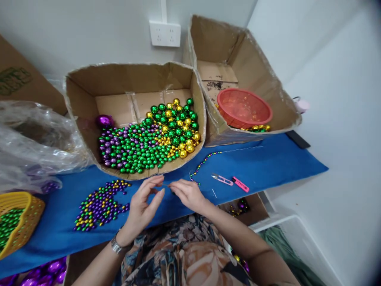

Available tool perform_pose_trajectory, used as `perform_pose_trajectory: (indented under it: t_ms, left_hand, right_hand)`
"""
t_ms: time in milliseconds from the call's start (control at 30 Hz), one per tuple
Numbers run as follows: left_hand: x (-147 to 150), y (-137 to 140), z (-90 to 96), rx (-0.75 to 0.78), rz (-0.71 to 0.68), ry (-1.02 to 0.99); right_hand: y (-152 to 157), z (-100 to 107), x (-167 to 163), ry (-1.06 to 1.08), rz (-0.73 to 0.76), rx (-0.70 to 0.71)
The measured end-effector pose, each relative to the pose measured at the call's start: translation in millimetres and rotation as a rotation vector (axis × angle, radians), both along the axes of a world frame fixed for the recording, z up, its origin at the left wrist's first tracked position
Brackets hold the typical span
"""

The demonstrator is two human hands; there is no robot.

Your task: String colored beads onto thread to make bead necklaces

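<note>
My right hand [189, 194] is closed in a pinch over the blue cloth, holding the end of a thin strand that I cannot tell as thread or needle. Facing it, my left hand [145, 202] has its thumb and fingers apart, fingertips close to the strand. Just beyond my right hand lies a string of small beads [205, 160] in green, gold and purple, its pale thread trailing right. Loose small beads [99, 205] are spread on the cloth left of my left hand. Thread snips [222, 179] and a pink lighter-like object [240, 184] rest to the right.
A cardboard box [89, 77] of green, gold and purple beads stands behind my hands. Right of it, another box [262, 51] holds a red plastic basket [245, 107]. A yellow basket [32, 220] of green beads and clear plastic bags [44, 139] are at the left.
</note>
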State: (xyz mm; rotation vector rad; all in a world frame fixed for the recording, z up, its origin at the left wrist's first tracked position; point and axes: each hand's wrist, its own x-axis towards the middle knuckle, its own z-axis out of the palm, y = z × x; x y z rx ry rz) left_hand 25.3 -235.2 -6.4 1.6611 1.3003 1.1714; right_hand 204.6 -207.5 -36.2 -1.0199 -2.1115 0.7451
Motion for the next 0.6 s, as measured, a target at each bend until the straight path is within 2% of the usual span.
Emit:
perform_pose_trajectory:
  t_ms: [67,133,233,367,433,500,600]
  left_hand:
    - [1.8,3.9,-24.0,0.0,-0.104,0.143]
    - [6.9,8.8,-45.0,0.003,-0.145,0.214]
    - [17.8,15.9,-65.5,-0.027,-0.173,0.256]
    - [30.3,23.8,-75.8,-0.004,-0.286,0.307]
    - [32.7,28.4,-76.4,0.027,-0.257,0.314]
    - [32.5,33.5,-76.4,0.105,-0.195,0.321]
    - [29.5,39.0,-81.0,0.258,-0.153,0.341]
  right_hand:
    - [0.4,6.5,-0.7,0.038,0.008,-0.002]
    - [-0.3,11.8,-3.1,0.081,-0.008,-0.034]
    - [-3.2,16.5,-5.6,0.14,-0.072,-0.175]
    - [-7.0,33.7,6.5,0.309,-0.004,-0.44]
    - [-7.2,52.8,23.8,0.43,-0.028,-0.509]
    - [-6.6,76.0,47.1,0.532,-0.134,-0.482]
    - [-8.1,106.6,81.6,0.714,-0.293,-0.358]
